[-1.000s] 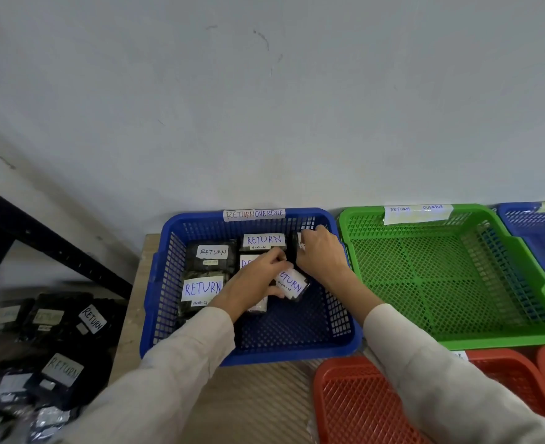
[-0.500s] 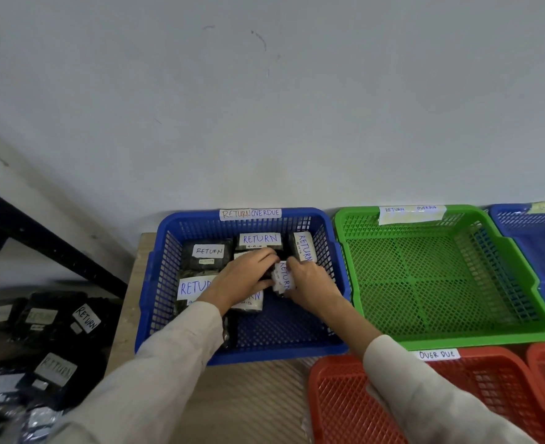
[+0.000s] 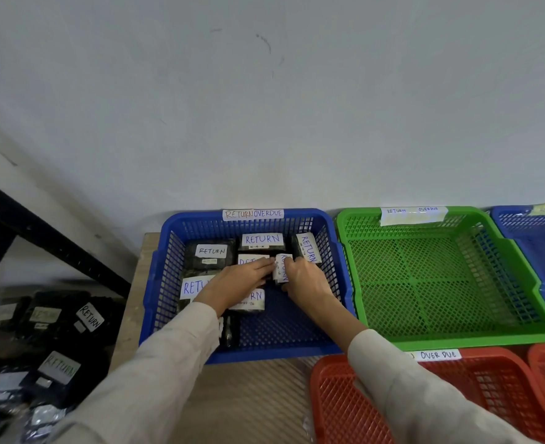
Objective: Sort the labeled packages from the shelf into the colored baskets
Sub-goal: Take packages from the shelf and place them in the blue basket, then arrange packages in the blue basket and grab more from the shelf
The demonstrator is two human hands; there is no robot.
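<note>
Against the far wall (image 3: 264,107), a wooden table (image 3: 258,408) carries a group of mesh baskets. The blue basket (image 3: 155,283) stands at far left, with a "RETURN OVERDUE" tag on its far rim. The green basket (image 3: 457,341) sits just beside it on the right. The red basket (image 3: 332,398) lies at near right, with an "OVERDUE" tag on its far edge. Left of the table, on a lower dark surface, loose packages (image 3: 62,366) labelled "RETURN" lie in a heap.

Both arms, in pale sleeves, reach forward over the near rim of the blue basket. The left hand (image 3: 236,282) lies palm down, fingers straight and together, and rests on the sorted packages (image 3: 212,254) that lie flat in the basket with "RETURN" labels upward. The right hand (image 3: 306,280) is just beside it, with its fingers curled round the held package (image 3: 282,267) and its thumb at the package's near edge.

The hands meet at this package near the centre of the blue basket, and the left fingertips touch its left side. Its white label reads sideways.
</note>
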